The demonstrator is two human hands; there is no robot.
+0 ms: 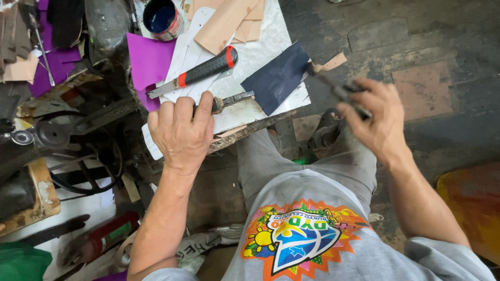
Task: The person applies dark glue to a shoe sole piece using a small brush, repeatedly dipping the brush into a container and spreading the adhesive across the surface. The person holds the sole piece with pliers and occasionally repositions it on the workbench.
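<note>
Head view: the left hand [180, 132] is clenched around the handle of a chisel-like tool [233, 100], whose flat metal blade lies on the pale bench [260, 47] and meets the edge of a dark blue leather piece [278, 77]. The right hand [376, 118] grips a thin dark tool [338, 89], blurred, with its tip at the leather's right corner. Just behind lie a black-and-red handled knife [200, 71], purple sheets [148, 60], tan cut-outs [229, 21] and 1 tin of dark blue paint [162, 18].

Soft even daylight, blurred right hand [376, 120]
</note>
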